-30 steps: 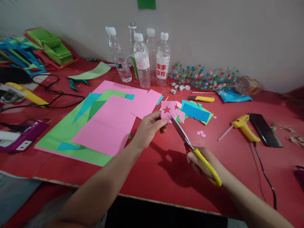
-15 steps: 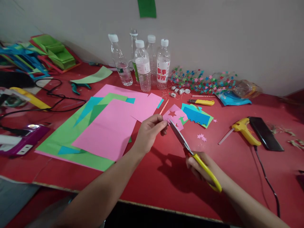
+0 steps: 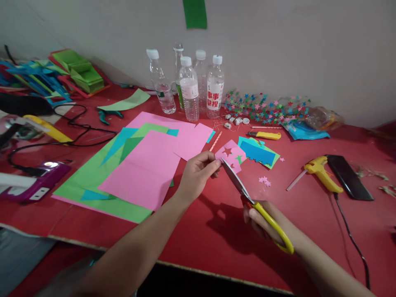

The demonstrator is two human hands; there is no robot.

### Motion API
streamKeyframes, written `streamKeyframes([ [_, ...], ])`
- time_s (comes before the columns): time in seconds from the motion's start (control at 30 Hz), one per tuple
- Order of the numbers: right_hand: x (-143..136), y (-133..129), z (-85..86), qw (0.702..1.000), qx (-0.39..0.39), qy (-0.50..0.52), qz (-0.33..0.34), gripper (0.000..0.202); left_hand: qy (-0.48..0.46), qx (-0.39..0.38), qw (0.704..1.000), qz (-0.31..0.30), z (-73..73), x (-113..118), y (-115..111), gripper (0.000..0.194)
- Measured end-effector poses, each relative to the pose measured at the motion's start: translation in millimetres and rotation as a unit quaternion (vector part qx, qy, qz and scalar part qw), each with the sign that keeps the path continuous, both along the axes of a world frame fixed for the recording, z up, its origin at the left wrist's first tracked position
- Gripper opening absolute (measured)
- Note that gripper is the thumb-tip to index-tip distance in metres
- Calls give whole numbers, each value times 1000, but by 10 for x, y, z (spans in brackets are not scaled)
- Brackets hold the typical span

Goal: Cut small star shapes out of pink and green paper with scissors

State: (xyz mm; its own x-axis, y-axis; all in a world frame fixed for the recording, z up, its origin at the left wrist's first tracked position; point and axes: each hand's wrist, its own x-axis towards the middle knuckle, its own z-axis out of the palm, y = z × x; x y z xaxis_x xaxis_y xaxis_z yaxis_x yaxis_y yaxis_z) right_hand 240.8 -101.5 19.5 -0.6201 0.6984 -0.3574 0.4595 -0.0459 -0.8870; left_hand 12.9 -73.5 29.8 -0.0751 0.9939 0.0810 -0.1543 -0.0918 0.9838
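1. Left hand (image 3: 201,171): thumb and forefinger pinched on a pink bit (image 3: 221,160), its shape too small to tell, right at the tip of the scissors (image 3: 236,181). Right hand (image 3: 262,218): fingers curled round the yellow handles of the scissors, whose blades lie nearly together and point towards the left hand.
2. Table (image 3: 192,239): red, spread beneath the scissors and reaching well past them on both sides.
3. Sheets (image 3: 139,169): pink, green and blue, overlapping, left of the scissors, with a pink one uppermost.
4. Bottles (image 3: 215,99): five, clear, standing well beyond the scissors.
5. Glue gun (image 3: 320,171): yellow, lying right of the scissors, a dark cord trailing from its handle.
6. Phone (image 3: 349,177): dark, farther right of the scissors.
7. Blue strip (image 3: 258,152): ragged along its near edge, beyond the scissors' blades, with green paper under it.
8. Card (image 3: 232,159): pink, pierced by star-shaped holes, just beyond the scissors' tip.
9. Knife (image 3: 267,135): yellow-handled, well beyond the scissors.
10. Stars (image 3: 264,181): pink, clustered just right of the scissors' blades.
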Motion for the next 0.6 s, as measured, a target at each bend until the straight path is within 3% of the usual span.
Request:
streamKeyframes([
  [0.2,32,-27,-113,998,-48,-9,-31,56,6,-4,1000,6,9,-6,11,15],
  [0.6,16,-14,-62,998,-50,-6,-42,56,-58,-24,998,-18,-25,-19,22,17],
])
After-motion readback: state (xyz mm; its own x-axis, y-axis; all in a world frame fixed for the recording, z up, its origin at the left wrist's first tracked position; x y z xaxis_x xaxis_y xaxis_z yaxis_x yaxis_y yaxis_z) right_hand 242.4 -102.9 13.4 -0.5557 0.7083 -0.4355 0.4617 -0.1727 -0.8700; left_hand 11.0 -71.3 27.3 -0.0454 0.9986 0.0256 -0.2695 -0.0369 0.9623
